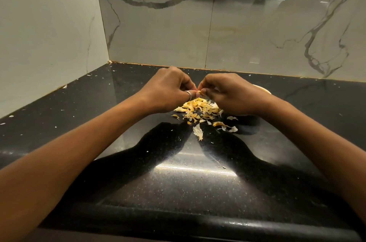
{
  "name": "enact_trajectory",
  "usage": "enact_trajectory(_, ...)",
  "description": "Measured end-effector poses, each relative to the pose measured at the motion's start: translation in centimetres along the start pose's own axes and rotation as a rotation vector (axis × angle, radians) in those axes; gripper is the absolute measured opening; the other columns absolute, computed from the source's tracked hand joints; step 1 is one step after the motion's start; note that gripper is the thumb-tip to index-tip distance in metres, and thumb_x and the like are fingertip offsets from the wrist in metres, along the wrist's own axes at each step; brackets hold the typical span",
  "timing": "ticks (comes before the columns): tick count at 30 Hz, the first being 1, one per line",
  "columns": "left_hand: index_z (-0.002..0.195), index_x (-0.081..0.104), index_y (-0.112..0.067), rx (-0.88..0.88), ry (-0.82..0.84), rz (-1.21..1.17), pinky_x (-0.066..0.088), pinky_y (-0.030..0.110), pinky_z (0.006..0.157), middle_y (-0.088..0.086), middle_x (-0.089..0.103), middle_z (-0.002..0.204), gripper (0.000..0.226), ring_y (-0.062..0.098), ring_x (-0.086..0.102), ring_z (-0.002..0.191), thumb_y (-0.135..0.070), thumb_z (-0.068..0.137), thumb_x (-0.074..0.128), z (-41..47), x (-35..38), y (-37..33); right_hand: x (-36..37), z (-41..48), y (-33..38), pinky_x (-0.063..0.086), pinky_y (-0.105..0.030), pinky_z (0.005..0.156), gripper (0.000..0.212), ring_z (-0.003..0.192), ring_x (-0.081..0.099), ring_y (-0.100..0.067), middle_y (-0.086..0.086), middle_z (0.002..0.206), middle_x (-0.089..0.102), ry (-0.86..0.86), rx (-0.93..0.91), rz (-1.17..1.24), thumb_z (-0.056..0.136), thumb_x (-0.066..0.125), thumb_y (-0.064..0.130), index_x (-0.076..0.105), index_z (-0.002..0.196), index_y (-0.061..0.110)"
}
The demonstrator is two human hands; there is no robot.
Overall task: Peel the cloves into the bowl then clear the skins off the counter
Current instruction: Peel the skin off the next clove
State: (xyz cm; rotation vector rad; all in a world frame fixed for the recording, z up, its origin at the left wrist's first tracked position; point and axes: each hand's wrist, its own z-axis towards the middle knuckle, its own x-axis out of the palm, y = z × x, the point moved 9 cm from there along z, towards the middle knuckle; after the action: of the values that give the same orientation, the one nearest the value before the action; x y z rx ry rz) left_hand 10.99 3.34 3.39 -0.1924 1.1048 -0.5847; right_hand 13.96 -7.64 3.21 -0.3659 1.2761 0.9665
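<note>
Papery skin on the clove (200,92) looked thin, dry and near weightless. I judged it would tear in flakes rather than strip clean, so the loose edge at the tip was the place to pick. Both hands were closed on it just above the counter (178,182) — left hand (170,89) pinched the small, hard, probably slick body, right hand (227,93) nipped at the skin. Shed skins (198,109) lay piled directly below, light enough to scatter — the bowl (262,89) sat mostly hidden behind my right hand.
</note>
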Motion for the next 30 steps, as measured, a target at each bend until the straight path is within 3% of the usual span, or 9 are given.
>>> enact_trajectory(2,0.097,0.077,-0.015,0.001,0.006,-0.001,0.052,0.021,0.062,-0.014,0.065,0.071,0.017,-0.003,0.059,0.058,-0.03,0.09,0.073,0.0,0.1,0.0,-0.1,0.0,0.1,0.051,-0.031,0.077,0.02,0.091,0.062,-0.016,0.001,0.101,0.068,-0.01,-0.022,0.023,0.1,0.06,0.023,0.069,0.116,0.016)
enact_trajectory(7,0.1,0.076,-0.013,0.002,-0.014,-0.019,0.055,0.027,0.067,-0.013,0.065,0.073,0.013,0.001,0.06,0.063,-0.022,0.092,0.071,0.0,0.0,0.0,-0.7,0.0,0.7,0.042,-0.006,0.073,0.022,0.088,0.065,-0.007,0.001,0.102,0.074,-0.116,-0.086,0.002,0.093,0.072,0.018,0.073,0.114,0.015)
enact_trajectory(8,0.1,0.076,-0.014,0.002,-0.022,-0.041,0.056,0.026,0.067,-0.013,0.065,0.073,0.012,0.001,0.061,0.062,-0.022,0.092,0.071,0.0,-0.1,0.0,-0.9,0.0,0.7,0.045,-0.006,0.074,0.023,0.087,0.066,-0.006,0.001,0.102,0.074,-0.142,-0.085,0.013,0.092,0.073,0.016,0.073,0.115,0.015)
enact_trajectory(10,0.102,0.074,-0.013,-0.007,-0.022,-0.112,0.056,0.021,0.059,-0.01,0.067,0.075,0.013,0.001,0.063,0.059,-0.021,0.091,0.072,0.1,-0.2,0.0,-1.3,0.1,0.4,0.057,-0.02,0.081,0.025,0.088,0.069,-0.007,-0.001,0.101,0.075,-0.176,-0.06,0.061,0.091,0.073,0.012,0.071,0.116,0.013)
enact_trajectory(13,0.105,0.073,-0.013,-0.032,0.012,-0.242,0.05,0.014,0.053,-0.005,0.07,0.085,0.015,-0.002,0.064,0.06,-0.015,0.09,0.073,0.1,0.1,0.1,-1.4,0.1,-0.2,0.06,-0.036,0.083,0.022,0.089,0.071,-0.014,-0.003,0.098,0.073,-0.172,-0.008,0.12,0.093,0.067,0.005,0.069,0.114,0.011)
enact_trajectory(15,0.104,0.073,-0.014,-0.046,0.018,-0.277,0.052,0.016,0.054,-0.004,0.071,0.088,0.014,0.002,0.066,0.063,-0.016,0.09,0.073,0.1,0.3,0.2,-1.5,0.1,-0.3,0.061,-0.035,0.081,0.019,0.087,0.071,-0.014,-0.002,0.094,0.073,-0.17,0.002,0.15,0.094,0.065,0.004,0.069,0.111,0.011)
enact_trajectory(20,0.102,0.073,-0.011,-0.061,0.014,-0.265,0.06,0.027,0.056,0.0,0.072,0.089,0.014,0.012,0.071,0.069,-0.019,0.091,0.072,-0.1,1.0,0.7,-1.0,0.0,-0.2,0.057,-0.017,0.069,0.014,0.077,0.07,-0.006,0.001,0.085,0.074,-0.159,0.016,0.176,0.095,0.065,0.009,0.073,0.106,0.012)
enact_trajectory(26,0.11,0.07,-0.014,-0.015,-0.086,-0.254,0.058,0.025,0.052,-0.002,0.07,0.092,0.027,0.014,0.071,0.069,-0.027,0.088,0.076,0.2,-0.3,0.8,-0.9,-0.1,-0.4,0.06,-0.035,0.085,0.01,0.085,0.073,-0.011,-0.002,0.091,0.076,-0.098,0.055,0.283,0.096,0.064,0.013,0.071,0.103,0.011)
enact_trajectory(30,0.12,0.069,-0.02,0.073,-0.081,-0.276,0.06,0.032,0.055,-0.003,0.07,0.096,0.032,0.018,0.071,0.071,-0.024,0.088,0.076,0.1,-0.6,0.2,-0.3,-0.3,-0.3,0.06,-0.036,0.08,0.013,0.088,0.073,-0.015,-0.002,0.093,0.076,-0.02,0.092,0.341,0.097,0.062,0.018,0.07,0.105,0.01)
